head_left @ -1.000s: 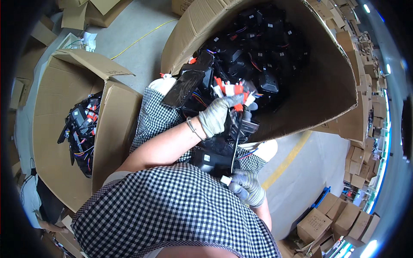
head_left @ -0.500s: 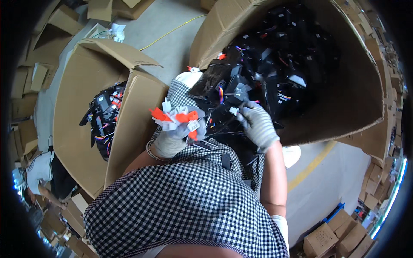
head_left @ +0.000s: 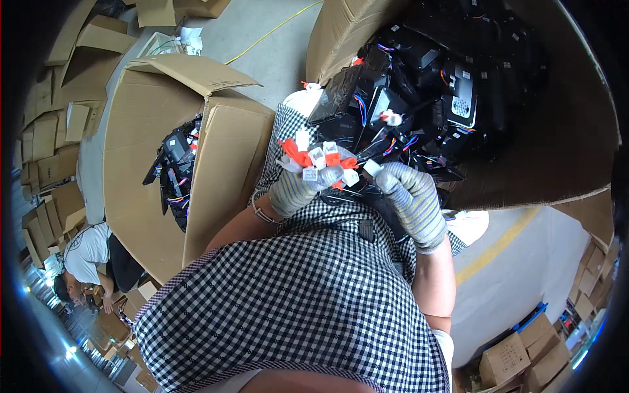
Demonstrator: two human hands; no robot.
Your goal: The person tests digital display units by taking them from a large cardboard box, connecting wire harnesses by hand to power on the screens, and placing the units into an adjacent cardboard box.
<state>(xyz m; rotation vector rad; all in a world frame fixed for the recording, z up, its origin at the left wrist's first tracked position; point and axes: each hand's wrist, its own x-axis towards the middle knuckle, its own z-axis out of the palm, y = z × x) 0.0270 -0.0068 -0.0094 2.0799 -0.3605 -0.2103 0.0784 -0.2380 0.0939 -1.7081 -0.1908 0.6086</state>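
Observation:
My left hand [head_left: 295, 193], in a striped work glove, is closed around a bunch of white and red plug connectors [head_left: 318, 157] that stick up above the fingers. Close beside them, my gloved right hand [head_left: 414, 203] pinches a single white plug connector [head_left: 372, 168] between thumb and fingers. Black plastic parts with coloured wires [head_left: 386, 105] lie just beyond both hands, heaped at the mouth of a large cardboard box [head_left: 341, 36]. A loose white-and-red connector [head_left: 391, 118] rests on that heap. Wires below the left hand's bunch are partly hidden.
To the left stands an open cardboard box [head_left: 232, 134] with more black wired parts [head_left: 175, 147] inside. A yellow cord [head_left: 272, 31] runs over the floor behind. Another person [head_left: 95, 259] bends over boxes at far left. Smaller cartons [head_left: 504, 360] sit at lower right.
My right hand, with its white connector, has come nearer to the left hand's bunch. The view has shifted, so the boxes appear farther right. A loose connector now shows on the heap.

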